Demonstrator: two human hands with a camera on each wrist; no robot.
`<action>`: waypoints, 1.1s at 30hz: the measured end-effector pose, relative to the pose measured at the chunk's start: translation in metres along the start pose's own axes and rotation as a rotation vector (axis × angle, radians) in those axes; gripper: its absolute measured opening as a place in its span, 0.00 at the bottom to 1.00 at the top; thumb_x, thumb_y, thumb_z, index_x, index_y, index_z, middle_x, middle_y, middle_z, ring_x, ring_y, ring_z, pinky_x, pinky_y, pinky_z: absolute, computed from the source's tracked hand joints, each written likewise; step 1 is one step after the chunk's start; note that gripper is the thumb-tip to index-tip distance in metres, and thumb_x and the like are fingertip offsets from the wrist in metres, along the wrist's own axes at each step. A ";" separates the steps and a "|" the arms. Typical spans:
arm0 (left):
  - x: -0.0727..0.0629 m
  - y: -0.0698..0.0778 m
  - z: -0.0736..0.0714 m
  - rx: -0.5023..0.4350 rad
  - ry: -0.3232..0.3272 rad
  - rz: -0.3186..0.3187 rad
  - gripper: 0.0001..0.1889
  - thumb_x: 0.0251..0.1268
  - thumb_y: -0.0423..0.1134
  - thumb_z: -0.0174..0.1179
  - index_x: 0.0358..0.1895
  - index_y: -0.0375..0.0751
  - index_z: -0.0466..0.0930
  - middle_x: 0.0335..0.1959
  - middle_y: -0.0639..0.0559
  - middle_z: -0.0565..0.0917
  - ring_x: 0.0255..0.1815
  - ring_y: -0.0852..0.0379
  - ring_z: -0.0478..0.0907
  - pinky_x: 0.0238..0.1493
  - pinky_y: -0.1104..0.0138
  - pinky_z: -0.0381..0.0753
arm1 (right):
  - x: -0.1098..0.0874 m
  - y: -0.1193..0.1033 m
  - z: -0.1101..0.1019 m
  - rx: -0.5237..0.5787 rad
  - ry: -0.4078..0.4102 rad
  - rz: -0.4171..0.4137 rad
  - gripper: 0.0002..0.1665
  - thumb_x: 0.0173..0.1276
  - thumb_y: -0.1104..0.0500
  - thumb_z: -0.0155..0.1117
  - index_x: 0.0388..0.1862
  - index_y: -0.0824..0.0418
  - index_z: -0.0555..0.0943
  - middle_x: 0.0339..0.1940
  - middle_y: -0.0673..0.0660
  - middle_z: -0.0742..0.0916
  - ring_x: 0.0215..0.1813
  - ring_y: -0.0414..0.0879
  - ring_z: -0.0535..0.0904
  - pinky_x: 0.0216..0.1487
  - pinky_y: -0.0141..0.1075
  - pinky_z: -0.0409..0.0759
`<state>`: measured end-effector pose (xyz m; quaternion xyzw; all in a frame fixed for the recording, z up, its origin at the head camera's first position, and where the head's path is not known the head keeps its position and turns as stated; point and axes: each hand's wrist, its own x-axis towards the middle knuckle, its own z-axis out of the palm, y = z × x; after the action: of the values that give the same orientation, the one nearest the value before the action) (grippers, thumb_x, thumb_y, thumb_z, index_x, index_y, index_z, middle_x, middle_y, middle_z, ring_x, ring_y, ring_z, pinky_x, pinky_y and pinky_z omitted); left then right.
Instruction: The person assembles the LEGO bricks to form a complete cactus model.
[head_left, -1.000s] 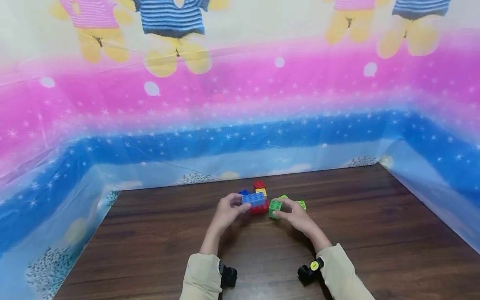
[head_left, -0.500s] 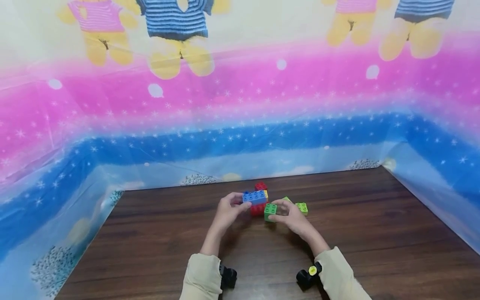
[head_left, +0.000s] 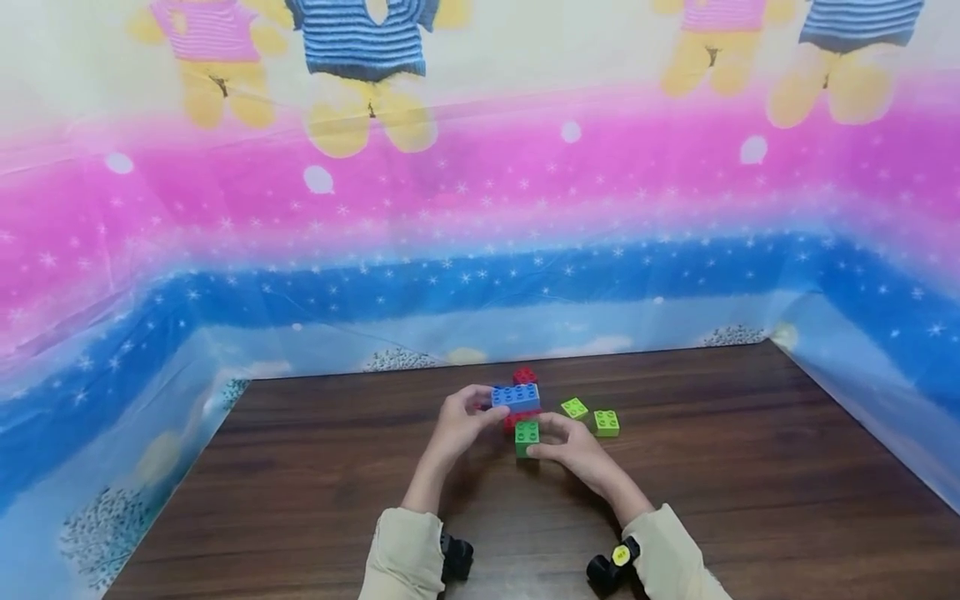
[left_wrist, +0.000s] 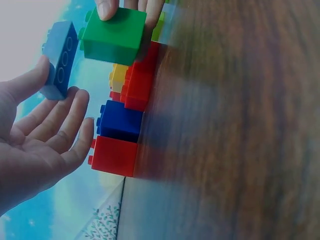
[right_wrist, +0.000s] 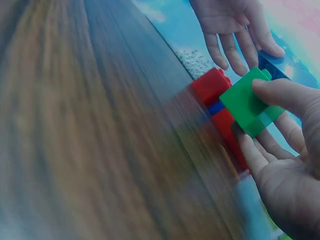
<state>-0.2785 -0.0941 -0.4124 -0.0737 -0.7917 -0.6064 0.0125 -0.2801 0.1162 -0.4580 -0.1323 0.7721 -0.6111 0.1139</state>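
Observation:
My left hand point(head_left: 459, 421) pinches a light blue eight-stud brick point(head_left: 515, 398) between thumb and fingers. In the left wrist view that blue brick point(left_wrist: 60, 60) is lifted, its hollow underside showing. A green brick point(head_left: 527, 437), four studs on top, is gripped by my right hand point(head_left: 573, 450), just on the near side of the blue one. The right wrist view has the thumb on the face of the green brick point(right_wrist: 245, 102). Behind the held bricks stand a long red brick point(left_wrist: 140, 82), a yellow brick point(left_wrist: 118, 75), a dark blue brick point(left_wrist: 120, 120) and another red brick point(left_wrist: 114, 155).
Two lime green bricks point(head_left: 574, 407) point(head_left: 607, 422) lie on the brown wooden table point(head_left: 315, 467) right of the hands. A red brick point(head_left: 524, 376) sits near the table's back edge. A printed cloth point(head_left: 450, 275) hangs around the back and sides.
My right hand has brought the green brick left and nearer, from beside the blue brick to in front of it. The left hand keeps hold of the blue brick, nearly in place.

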 end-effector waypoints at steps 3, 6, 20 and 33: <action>0.000 0.000 0.003 0.011 -0.014 0.009 0.22 0.64 0.41 0.64 0.58 0.35 0.77 0.54 0.37 0.82 0.42 0.52 0.81 0.52 0.53 0.83 | -0.001 0.000 0.001 0.019 -0.052 -0.004 0.38 0.65 0.55 0.67 0.71 0.65 0.66 0.70 0.67 0.73 0.70 0.64 0.70 0.65 0.50 0.76; 0.001 0.001 0.005 0.023 -0.026 0.025 0.22 0.64 0.42 0.65 0.58 0.36 0.77 0.54 0.38 0.83 0.43 0.52 0.80 0.52 0.55 0.83 | 0.000 0.001 0.000 0.018 -0.083 0.000 0.37 0.66 0.54 0.67 0.70 0.64 0.66 0.69 0.66 0.74 0.70 0.63 0.71 0.65 0.51 0.76; -0.010 0.000 0.005 0.048 -0.050 0.003 0.23 0.65 0.45 0.64 0.59 0.37 0.76 0.55 0.39 0.82 0.47 0.51 0.78 0.54 0.55 0.82 | -0.003 0.001 0.011 -0.054 0.045 0.019 0.34 0.61 0.51 0.72 0.65 0.58 0.74 0.62 0.59 0.81 0.67 0.57 0.73 0.66 0.58 0.70; -0.014 0.001 0.003 0.002 -0.098 -0.066 0.23 0.64 0.42 0.64 0.60 0.37 0.74 0.57 0.39 0.80 0.48 0.52 0.77 0.57 0.52 0.80 | 0.000 0.001 0.013 -0.022 0.013 -0.002 0.36 0.62 0.52 0.71 0.68 0.58 0.72 0.64 0.61 0.80 0.69 0.59 0.72 0.69 0.61 0.66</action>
<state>-0.2640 -0.0927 -0.4138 -0.0772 -0.7941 -0.6011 -0.0464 -0.2754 0.1049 -0.4622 -0.1303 0.7795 -0.6034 0.1066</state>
